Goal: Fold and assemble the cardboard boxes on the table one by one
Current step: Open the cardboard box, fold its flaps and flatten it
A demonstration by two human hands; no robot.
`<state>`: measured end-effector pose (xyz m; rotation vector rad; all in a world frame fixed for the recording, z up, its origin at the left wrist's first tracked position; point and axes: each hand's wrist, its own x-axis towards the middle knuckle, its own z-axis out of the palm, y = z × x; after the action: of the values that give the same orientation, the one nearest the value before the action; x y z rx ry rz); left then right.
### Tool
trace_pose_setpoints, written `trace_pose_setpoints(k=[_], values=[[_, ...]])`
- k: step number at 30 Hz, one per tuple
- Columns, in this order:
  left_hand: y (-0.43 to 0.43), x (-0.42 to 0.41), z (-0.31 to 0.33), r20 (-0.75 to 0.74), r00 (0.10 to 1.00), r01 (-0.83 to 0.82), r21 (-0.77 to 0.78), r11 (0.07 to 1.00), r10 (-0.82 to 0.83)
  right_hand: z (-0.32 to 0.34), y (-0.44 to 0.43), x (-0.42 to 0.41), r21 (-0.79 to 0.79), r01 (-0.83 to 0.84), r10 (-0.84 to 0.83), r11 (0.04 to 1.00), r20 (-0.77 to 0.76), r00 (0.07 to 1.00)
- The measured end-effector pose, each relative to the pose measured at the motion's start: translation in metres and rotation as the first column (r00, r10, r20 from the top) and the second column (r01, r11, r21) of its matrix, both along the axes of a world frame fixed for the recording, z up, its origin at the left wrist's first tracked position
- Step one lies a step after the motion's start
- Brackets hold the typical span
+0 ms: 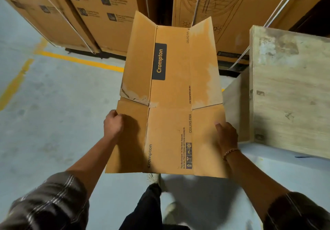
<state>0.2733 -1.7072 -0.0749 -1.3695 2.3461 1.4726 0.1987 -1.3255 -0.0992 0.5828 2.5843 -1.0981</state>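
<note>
A flattened brown cardboard box (169, 94) printed "Crompton" and "CEILING FAN" is held out in front of me above the floor, its flaps spread to both sides. My left hand (114, 124) grips the left edge of the near left flap, fingers curled round it. My right hand (227, 135) grips the right edge of the near right flap, thumb on top. The far flaps tilt slightly upward.
A worn wooden table (285, 90) stands at the right, close to the box's right edge. Tall strapped cartons (100, 11) line the back. Grey floor with yellow lines (76, 60) lies at the left. My legs and shoes (155, 206) are below the box.
</note>
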Motion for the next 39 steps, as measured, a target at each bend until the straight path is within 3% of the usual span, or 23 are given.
trace_pose_setpoints(k=[8, 25, 32, 39], values=[[-0.017, -0.041, -0.125, 0.015, 0.999, 0.052, 0.001, 0.999, -0.052, -0.116, -0.007, -0.026, -0.022, 0.096, -0.096, 0.995, 0.005, 0.995], [-0.031, -0.097, -0.458, 0.034, 0.992, 0.122, -0.046, 0.991, -0.121, -0.448, -0.022, -0.062, -0.107, 0.181, -0.182, 0.978, 0.0, 0.983], [-0.027, -0.109, -0.536, 0.04, 0.989, 0.14, -0.018, 0.99, -0.14, -0.514, -0.018, -0.073, -0.119, 0.164, -0.166, 0.979, -0.002, 0.986], [-0.034, -0.127, -0.573, 0.063, 0.987, 0.148, 0.037, 0.988, -0.15, -0.55, -0.019, -0.082, -0.148, 0.227, -0.209, 0.963, 0.13, 0.969]])
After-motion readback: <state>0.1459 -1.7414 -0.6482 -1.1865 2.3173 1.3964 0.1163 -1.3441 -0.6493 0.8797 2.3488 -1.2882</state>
